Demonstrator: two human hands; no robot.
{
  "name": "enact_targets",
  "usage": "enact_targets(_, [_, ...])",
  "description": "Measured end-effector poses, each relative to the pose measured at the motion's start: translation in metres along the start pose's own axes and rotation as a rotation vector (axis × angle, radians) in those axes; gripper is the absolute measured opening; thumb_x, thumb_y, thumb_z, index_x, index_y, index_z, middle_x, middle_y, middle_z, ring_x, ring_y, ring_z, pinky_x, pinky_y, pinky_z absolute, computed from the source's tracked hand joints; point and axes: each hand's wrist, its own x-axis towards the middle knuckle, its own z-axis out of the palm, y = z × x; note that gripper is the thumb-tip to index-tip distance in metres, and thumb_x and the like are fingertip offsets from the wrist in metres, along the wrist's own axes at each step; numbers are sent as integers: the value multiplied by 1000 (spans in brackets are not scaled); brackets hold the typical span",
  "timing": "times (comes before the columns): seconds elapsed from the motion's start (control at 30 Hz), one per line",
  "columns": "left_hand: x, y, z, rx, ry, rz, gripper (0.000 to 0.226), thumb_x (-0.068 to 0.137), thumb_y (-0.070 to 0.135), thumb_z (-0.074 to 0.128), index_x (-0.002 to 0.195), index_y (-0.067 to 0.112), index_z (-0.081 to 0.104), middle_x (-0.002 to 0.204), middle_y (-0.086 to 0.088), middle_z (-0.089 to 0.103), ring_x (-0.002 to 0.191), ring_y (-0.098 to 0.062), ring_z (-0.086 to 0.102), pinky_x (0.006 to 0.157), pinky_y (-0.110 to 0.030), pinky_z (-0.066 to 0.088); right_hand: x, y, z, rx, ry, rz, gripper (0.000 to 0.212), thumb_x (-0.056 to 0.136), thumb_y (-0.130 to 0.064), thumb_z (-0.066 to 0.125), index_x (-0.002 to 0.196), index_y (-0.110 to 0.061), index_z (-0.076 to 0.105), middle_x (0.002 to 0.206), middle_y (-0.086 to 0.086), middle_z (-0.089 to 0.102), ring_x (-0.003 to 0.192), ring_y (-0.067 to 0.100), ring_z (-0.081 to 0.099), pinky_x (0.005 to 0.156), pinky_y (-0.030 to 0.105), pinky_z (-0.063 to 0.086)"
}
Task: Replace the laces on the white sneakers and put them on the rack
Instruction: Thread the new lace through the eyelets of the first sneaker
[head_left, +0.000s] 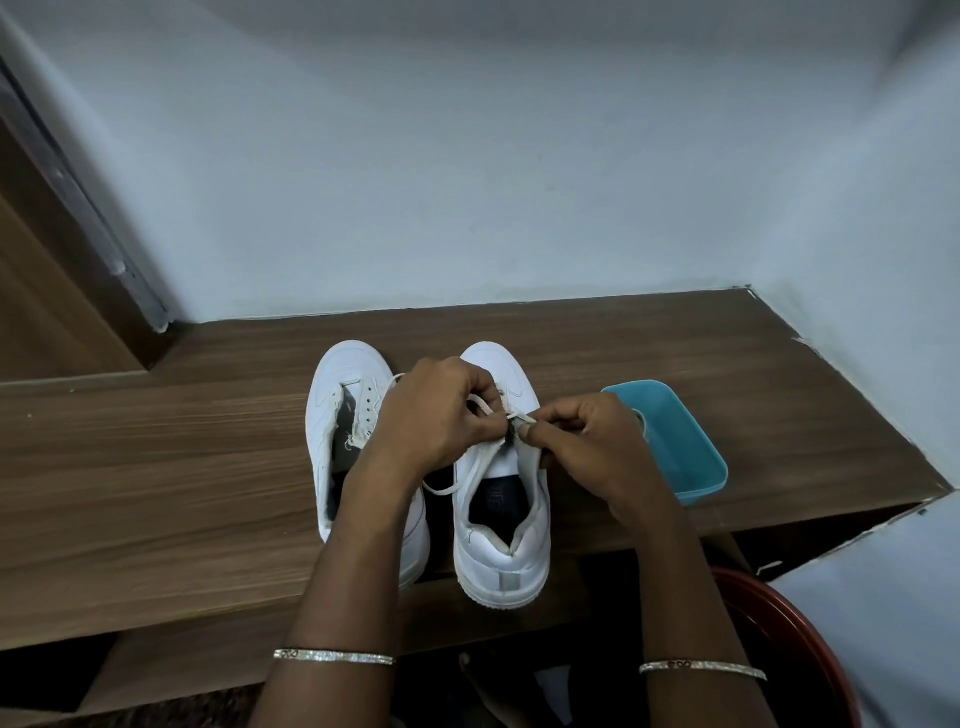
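White left-of-frame sneaker (337, 395) and right-of-frame sneaker (498, 566) stand side by side, toes toward the wall, on the wooden shelf (156, 467) at centre frame. The first shows bare eyelets and no threaded lace. On the second, a lace (441, 488) is being worked at the eyelets; whether it is going in or coming out cannot be told. Both the left hand (431, 415) and right hand (587, 441), fingers tightly curled, pinch it above the tongue. Judged unfinished: relacing and racking both remain. A teal tray (698, 486) lies at right.
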Motion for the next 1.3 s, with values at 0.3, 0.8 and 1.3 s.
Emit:
enact_targets(0.3, [0,7,2,118,-17,50,6,70,25,75,72,21,72,66,11,64,69,-9,60,61,-30,51,0,-1,-1,42,-30,25,6,84,-12,78,89,-13,82,75,0,77,70,16,74,66,24,60])
enact_targets(0.8, [3,-5,5,-28,3,76,8,78,37,83,76,33,76,69,22,66,70,7,56,62,-26,41,2,2,4,186,-18,85,10,94,-15,71,97,-9,78,82,8,77,75,22,75,69,32,62])
enact_targets(1.3, [-8,-15,-12,60,-169,-109,99,29,91,62,117,46,51,122,17,47,123,-15,43,107,-53,34,9,-5,0,884,173,152,10,107,-11,43,101,-7,50,96,20,76,98,32,74,89,43,60])
